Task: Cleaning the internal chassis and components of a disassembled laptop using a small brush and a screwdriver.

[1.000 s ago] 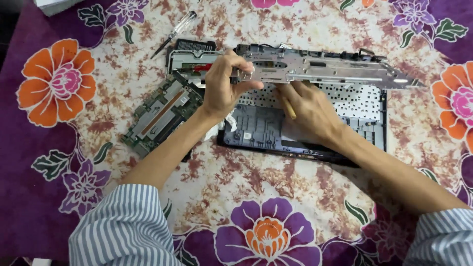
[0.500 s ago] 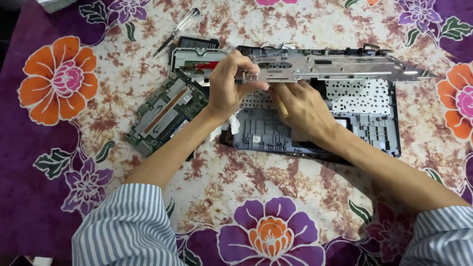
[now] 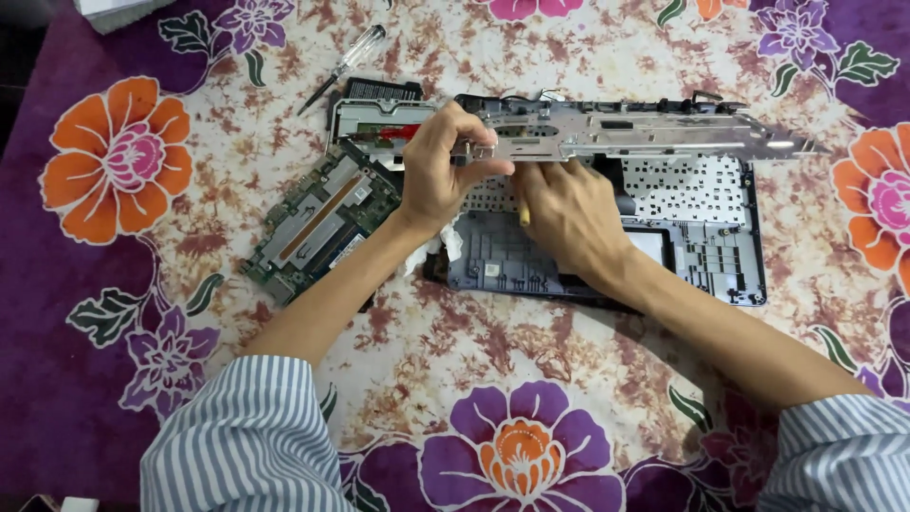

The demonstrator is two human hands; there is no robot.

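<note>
Floral cloth (image 3: 123, 161) in purple, orange and cream covers the whole work surface, and everything sits on top of it. Biggest piece on it is the dark laptop base (image 3: 701, 256), lying open with the back of the keyboard showing as a pale grid of holes. Across its far edge runs the long silver metal frame (image 3: 645, 133), lifted at the near side and tilted up off the base. Compared with a second ago the frame looks a touch higher and swung further to the right, so I'd guess it's coming free of the base rather than being stuck.

Left hand (image 3: 441, 175) is closed around the left end of the frame, thumb under and fingers curled over the top edge, clearly holding it up. Right hand (image 3: 569, 213) is tucked under the frame just beside it, fingers curled around a small yellowish tool (image 3: 524, 216), tip pointing into the base; what the tip touches is hidden.

Off to the left, well apart from the base, lies the green circuit board (image 3: 318, 223). Further up is a small screwdriver (image 3: 341, 68) with a clear handle, untouched.
</note>
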